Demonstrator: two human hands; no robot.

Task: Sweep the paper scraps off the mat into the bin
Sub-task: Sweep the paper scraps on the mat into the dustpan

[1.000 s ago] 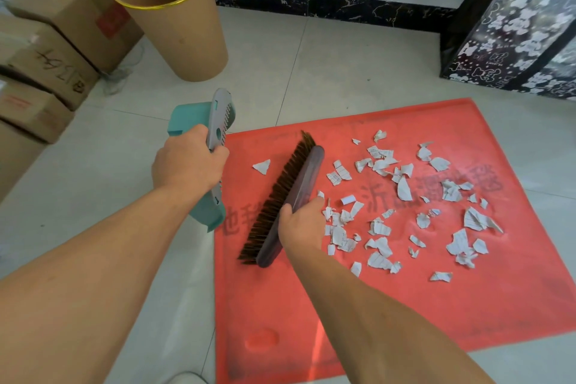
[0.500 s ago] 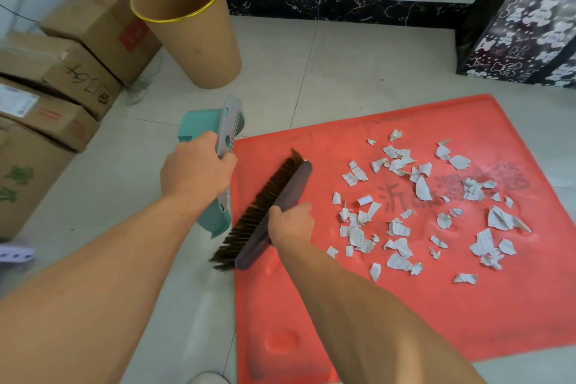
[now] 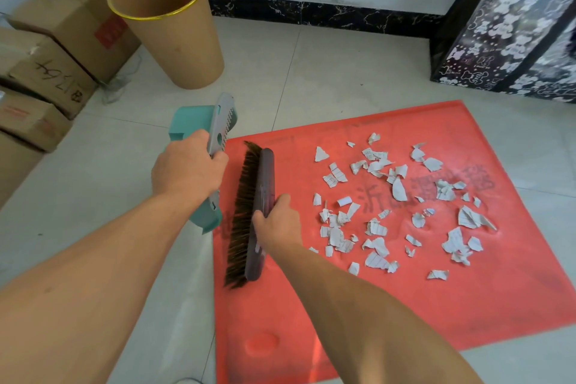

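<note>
Right hand [image 3: 278,221] gripping dark wooden long-bristled brush [image 3: 254,212], long axis running near-far along red rubber mat [image 3: 374,305] left edge. Left hand [image 3: 187,167] clutching teal plastic dustpan [image 3: 193,128] just left. White paper scraps [image 3: 383,209] lying right of brush, nearer right hand. Tan cardboard bin [image 3: 174,31] standing far-left.

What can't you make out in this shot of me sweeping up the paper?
Head view only.
Bottom of the bin: hidden by its own front wall.
Inside of the dustpan: turned edge-on, partly behind the left hand.
Writing on the paper scraps: too small.
Near edge of the mat: cut off by the frame's bottom.
</note>
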